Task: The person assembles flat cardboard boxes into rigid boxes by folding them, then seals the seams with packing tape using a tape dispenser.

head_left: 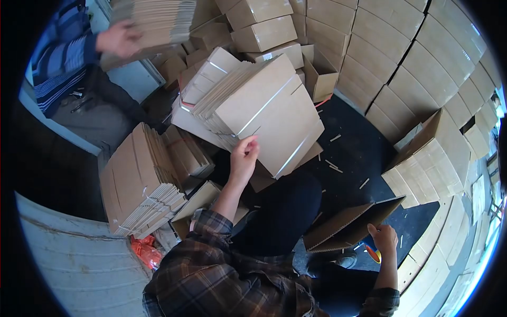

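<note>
My left hand (245,151) is closed at the lower left edge of a tied stack of flat cardboard (266,113), its fingers curled together; whether they pinch anything is too small to tell. White straps run across the stack's top sheet. On the right, my right hand (383,238) grips the edge of a partly opened cardboard piece (343,228), which stands tilted above the dark floor by my foot. Beneath that hand, an orange and blue round object (373,253) shows in part.
Another person's hand (120,39) is at a cardboard stack (158,24), upper left. Tied flat cardboard (132,177) stands left, near a red plastic bag (146,252). Stacked boxes (369,47) line the back, and an open box (433,158) sits right. Scraps litter the dark floor (348,137).
</note>
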The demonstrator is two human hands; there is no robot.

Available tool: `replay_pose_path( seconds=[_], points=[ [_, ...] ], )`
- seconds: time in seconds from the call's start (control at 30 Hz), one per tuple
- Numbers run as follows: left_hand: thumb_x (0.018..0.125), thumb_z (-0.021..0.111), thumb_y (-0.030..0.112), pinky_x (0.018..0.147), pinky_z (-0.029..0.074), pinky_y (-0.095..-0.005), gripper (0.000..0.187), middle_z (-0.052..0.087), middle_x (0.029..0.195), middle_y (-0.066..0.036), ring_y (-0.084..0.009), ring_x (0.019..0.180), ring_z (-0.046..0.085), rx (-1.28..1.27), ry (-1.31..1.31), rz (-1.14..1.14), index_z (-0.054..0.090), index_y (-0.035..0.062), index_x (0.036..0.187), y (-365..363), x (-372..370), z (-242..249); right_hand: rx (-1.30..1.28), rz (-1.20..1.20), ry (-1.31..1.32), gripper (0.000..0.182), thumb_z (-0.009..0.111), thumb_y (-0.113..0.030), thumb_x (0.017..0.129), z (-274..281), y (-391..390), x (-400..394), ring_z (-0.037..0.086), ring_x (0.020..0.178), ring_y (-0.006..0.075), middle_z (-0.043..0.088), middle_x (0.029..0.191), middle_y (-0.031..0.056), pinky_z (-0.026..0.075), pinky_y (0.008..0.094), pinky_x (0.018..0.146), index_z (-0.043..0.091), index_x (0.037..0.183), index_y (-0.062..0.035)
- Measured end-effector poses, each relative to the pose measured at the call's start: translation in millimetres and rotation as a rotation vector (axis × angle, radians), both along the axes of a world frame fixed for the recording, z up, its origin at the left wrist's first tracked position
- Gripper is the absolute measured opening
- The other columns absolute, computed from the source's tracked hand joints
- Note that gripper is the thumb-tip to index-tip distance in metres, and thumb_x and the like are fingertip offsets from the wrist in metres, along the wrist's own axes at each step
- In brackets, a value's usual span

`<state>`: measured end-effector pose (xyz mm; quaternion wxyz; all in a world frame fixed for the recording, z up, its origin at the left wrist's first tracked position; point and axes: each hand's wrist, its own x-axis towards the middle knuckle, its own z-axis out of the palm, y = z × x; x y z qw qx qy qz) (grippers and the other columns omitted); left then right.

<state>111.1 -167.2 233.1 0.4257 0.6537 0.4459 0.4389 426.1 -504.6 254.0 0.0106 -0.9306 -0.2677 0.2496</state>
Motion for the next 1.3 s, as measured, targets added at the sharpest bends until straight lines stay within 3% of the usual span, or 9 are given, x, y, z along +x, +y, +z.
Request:
replay_pose_path(
  seconds=[0.1, 0.27, 0.43, 0.63, 0.87, 0.97, 1.03, 1.2, 1.3],
  points=[
    [0.088, 0.064, 0.007, 0.068, 0.049, -0.0252, 0.032, 0.060, 0.100, -0.004, -0.0130, 0.085, 0.059, -0.255, -0.067, 0.018, 0.060, 0.0065, 0.120, -2, -8, -25, -0.003, -0.018, 0.012, 0.047, 0.062, -0.051, 0.083, -1, 2, -1, 0.069, 0.084, 0.0332, 0.070, 0.085, 0.0178, 0.052, 0.0416, 0.080, 0.075, 0.091, -0.0072],
    [0.079, 0.077, 0.028, 0.069, 0.050, -0.0361, 0.071, 0.046, 0.128, -0.009, -0.0181, 0.100, 0.056, -0.528, -0.099, 0.432, 0.037, 0.0106, 0.136, -1, -23, -79, -0.025, 0.000, -0.007, 0.043, 0.064, -0.048, 0.083, 0, 5, -1, 0.069, 0.082, 0.0306, 0.071, 0.085, 0.0167, 0.053, 0.0405, 0.078, 0.075, 0.093, -0.0079],
    [0.077, 0.076, 0.047, 0.090, 0.046, -0.0557, 0.098, 0.027, 0.149, -0.016, -0.0339, 0.131, 0.037, -0.717, -0.072, 0.188, 0.017, 0.0112, 0.147, -2, -17, -94, -0.015, 0.017, 0.022, 0.047, 0.062, -0.053, 0.083, -2, 4, 2, 0.068, 0.086, 0.0341, 0.070, 0.086, 0.0180, 0.052, 0.0431, 0.080, 0.075, 0.092, -0.0086],
    [0.079, 0.074, 0.047, 0.090, 0.046, -0.0586, 0.091, 0.026, 0.148, -0.016, -0.0409, 0.133, 0.029, -0.863, -0.215, 0.094, 0.022, 0.0103, 0.143, -2, 4, -93, -0.023, -0.001, 0.031, 0.047, 0.062, -0.053, 0.083, 8, 13, -7, 0.068, 0.086, 0.0346, 0.070, 0.086, 0.0181, 0.051, 0.0436, 0.081, 0.075, 0.092, -0.0089],
    [0.081, 0.072, 0.046, 0.084, 0.052, -0.0518, 0.080, 0.036, 0.141, -0.015, -0.0365, 0.127, 0.038, -0.828, -0.167, 0.181, 0.032, 0.0075, 0.139, 10, -8, -96, -0.009, -0.005, 0.062, 0.046, 0.063, -0.051, 0.083, 13, 13, -6, 0.068, 0.086, 0.0337, 0.070, 0.086, 0.0176, 0.051, 0.0421, 0.082, 0.075, 0.095, -0.0085],
    [0.084, 0.072, 0.040, 0.074, 0.055, -0.0381, 0.064, 0.052, 0.126, -0.012, -0.0230, 0.105, 0.057, -0.936, -0.001, -0.070, 0.045, 0.0063, 0.131, 15, -24, -85, -0.035, -0.032, 0.063, 0.045, 0.064, -0.050, 0.084, 11, 12, -5, 0.069, 0.082, 0.0305, 0.071, 0.085, 0.0160, 0.052, 0.0405, 0.080, 0.075, 0.096, -0.0081],
    [0.086, 0.071, 0.027, 0.064, 0.052, -0.0280, 0.048, 0.060, 0.111, -0.008, -0.0120, 0.079, 0.061, -0.629, 0.463, -0.323, 0.052, 0.0065, 0.125, 11, -26, -65, -0.036, -0.039, 0.065, 0.044, 0.064, -0.049, 0.084, 20, 17, -8, 0.070, 0.081, 0.0286, 0.071, 0.085, 0.0152, 0.053, 0.0394, 0.079, 0.075, 0.096, -0.0078],
    [0.085, 0.066, 0.013, 0.065, 0.052, -0.0273, 0.048, 0.062, 0.115, -0.014, -0.0147, 0.083, 0.063, -0.208, 0.322, -0.276, 0.049, 0.0011, 0.129, 22, -14, -49, -0.066, -0.042, 0.075, 0.045, 0.064, -0.050, 0.085, 21, 18, -7, 0.069, 0.077, 0.0243, 0.071, 0.083, 0.0133, 0.053, 0.0368, 0.077, 0.075, 0.094, -0.0067],
    [0.091, 0.060, 0.014, 0.067, 0.053, -0.0291, 0.059, 0.054, 0.128, -0.015, -0.0183, 0.101, 0.059, -0.526, -0.082, -0.004, 0.033, 0.0059, 0.142, 30, -6, -30, -0.049, -0.028, 0.077, 0.046, 0.064, -0.048, 0.085, 16, 11, -4, 0.070, 0.075, 0.0273, 0.071, 0.084, 0.0153, 0.054, 0.0376, 0.074, 0.075, 0.093, -0.0042]
  ],
)
